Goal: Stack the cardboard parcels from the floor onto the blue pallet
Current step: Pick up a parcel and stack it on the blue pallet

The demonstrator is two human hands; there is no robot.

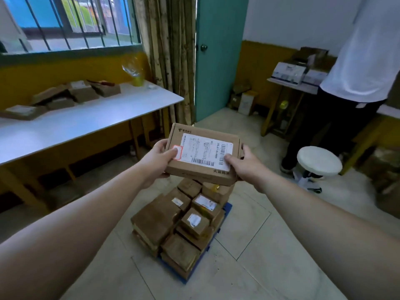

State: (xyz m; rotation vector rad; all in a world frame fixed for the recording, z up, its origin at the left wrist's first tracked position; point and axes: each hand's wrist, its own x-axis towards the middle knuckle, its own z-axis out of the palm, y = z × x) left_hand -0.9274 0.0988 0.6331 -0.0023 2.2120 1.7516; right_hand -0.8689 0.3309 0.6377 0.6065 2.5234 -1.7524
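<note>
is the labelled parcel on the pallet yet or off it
Off it. The left hand and right hand grip the parcel by its sides, in the air, clear of the stack on the blue pallet.

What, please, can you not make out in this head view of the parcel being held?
Head view:
1. Blue pallet: mostly hidden under stacked parcels.
2. Label on held parcel: print too small; thumbs cover corners.
3. Left hand, right hand: fingers largely hidden behind the parcel.
4. Standing person: cut off by top and right edges.

pkg (203, 152) over stack (171, 224) on pallet (227, 208), table (86, 124) L
</note>
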